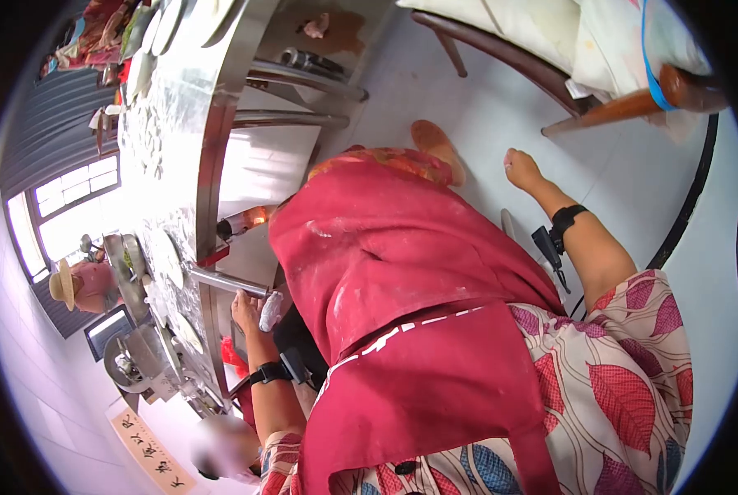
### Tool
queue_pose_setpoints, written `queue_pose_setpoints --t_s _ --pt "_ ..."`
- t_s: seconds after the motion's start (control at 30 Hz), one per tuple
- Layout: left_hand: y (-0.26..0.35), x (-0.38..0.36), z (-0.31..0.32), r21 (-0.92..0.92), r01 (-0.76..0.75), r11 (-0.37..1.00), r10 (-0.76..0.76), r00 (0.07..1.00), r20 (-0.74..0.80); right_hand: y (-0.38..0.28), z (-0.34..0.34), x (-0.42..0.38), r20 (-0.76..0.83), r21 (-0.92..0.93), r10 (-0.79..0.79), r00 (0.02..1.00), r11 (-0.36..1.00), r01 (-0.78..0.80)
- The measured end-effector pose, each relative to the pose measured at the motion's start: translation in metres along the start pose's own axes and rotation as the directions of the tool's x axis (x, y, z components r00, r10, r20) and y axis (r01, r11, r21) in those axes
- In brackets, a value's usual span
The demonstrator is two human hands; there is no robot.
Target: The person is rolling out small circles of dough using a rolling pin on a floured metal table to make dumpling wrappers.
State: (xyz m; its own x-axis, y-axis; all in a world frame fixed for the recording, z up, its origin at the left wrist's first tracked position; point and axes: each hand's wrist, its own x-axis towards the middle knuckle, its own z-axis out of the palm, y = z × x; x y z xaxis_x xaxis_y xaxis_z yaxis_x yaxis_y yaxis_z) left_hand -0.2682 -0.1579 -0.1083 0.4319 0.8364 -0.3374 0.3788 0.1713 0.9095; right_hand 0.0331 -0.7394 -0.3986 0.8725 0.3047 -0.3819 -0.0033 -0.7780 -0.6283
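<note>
Beside the table, my left hand has bent fingers close to a metal tube. A pale, crumpled piece is at the tube's end, next to this hand. What the fingers hold, if anything, is too small to tell. My right hand is over the pale floor on the other side of the red apron, its fingers curled together; their inside is hidden. Black straps with small devices are on both forearms.
The metal-edged table carries plates, a floury surface and small pale pieces. A wooden chair with white cloth stands at the upper right. A person in a straw hat and another person are on the left side. A sandal is on the floor.
</note>
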Motion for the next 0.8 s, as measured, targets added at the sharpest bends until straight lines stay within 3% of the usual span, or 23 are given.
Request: queue_pose_setpoints --t_s 0.17,0.27,0.3,0.37,0.4,0.43,0.47,0.5,0.53,0.57,0.6,0.63,0.73,0.8 --pt "0.005 -0.005 0.01 0.047 -0.027 0.999 0.028 0.999 -0.037 0.002 0.007 0.001 -0.034 0.06 0.008 0.999 0.998 -0.006" --pt "-0.013 0.015 -0.007 -0.006 -0.058 0.998 0.058 0.998 0.027 0.005 0.022 0.011 -0.028 0.113 0.05 0.998 0.992 -0.046" --pt "-0.008 0.015 -0.005 0.038 -0.03 0.999 0.032 0.999 -0.027 0.004 0.026 0.016 -0.013 0.132 0.067 0.998 0.989 -0.065" --pt "0.012 -0.008 0.017 0.128 0.031 0.991 -0.017 0.993 -0.113 -0.034 0.018 0.026 0.093 0.024 0.013 0.996 1.0 -0.016" --pt "0.022 -0.027 0.034 0.174 0.062 0.983 -0.037 0.989 -0.144 -0.072 0.001 0.028 0.122 0.164 -0.083 0.989 0.984 0.062" --pt "0.024 -0.042 0.033 0.313 -0.107 0.944 0.077 0.991 0.107 -0.115 -0.013 0.029 0.138 0.299 -0.181 0.974 0.945 0.133" --pt "0.025 -0.057 0.032 0.361 -0.314 0.878 0.185 0.919 0.349 -0.145 -0.003 0.041 -0.03 0.308 -0.379 0.925 0.877 0.369" --pt "0.027 -0.062 0.038 0.335 -0.293 0.896 0.157 0.912 0.379 -0.193 -0.023 0.042 0.092 0.249 -0.459 0.884 0.87 0.425" --pt "0.029 -0.061 0.039 0.289 -0.249 0.925 0.13 0.918 0.375 -0.235 -0.013 0.06 0.043 0.293 -0.568 0.822 0.794 0.533" --pt "0.031 -0.059 0.039 0.241 -0.202 0.949 0.103 0.923 0.371 -0.293 -0.067 0.04 0.286 0.315 -0.489 0.824 0.86 0.401" --pt "0.033 -0.058 0.041 0.193 -0.155 0.969 0.075 0.927 0.367 -0.335 -0.069 0.055 0.21 0.273 -0.528 0.823 0.84 0.469" --pt "0.038 -0.074 0.055 0.202 -0.192 0.961 0.109 0.927 0.36 -0.36 -0.069 0.065 0.142 0.223 -0.565 0.813 0.819 0.529" --pt "0.025 -0.037 0.043 -0.029 0.117 0.993 -0.107 0.965 0.239 -0.397 -0.098 0.058 0.293 0.06 -0.518 0.804 0.849 0.525" --pt "0.018 -0.025 0.06 -0.252 0.172 0.952 -0.098 0.955 0.279 -0.399 -0.104 0.035 0.462 0.086 -0.631 0.623 0.731 0.677"
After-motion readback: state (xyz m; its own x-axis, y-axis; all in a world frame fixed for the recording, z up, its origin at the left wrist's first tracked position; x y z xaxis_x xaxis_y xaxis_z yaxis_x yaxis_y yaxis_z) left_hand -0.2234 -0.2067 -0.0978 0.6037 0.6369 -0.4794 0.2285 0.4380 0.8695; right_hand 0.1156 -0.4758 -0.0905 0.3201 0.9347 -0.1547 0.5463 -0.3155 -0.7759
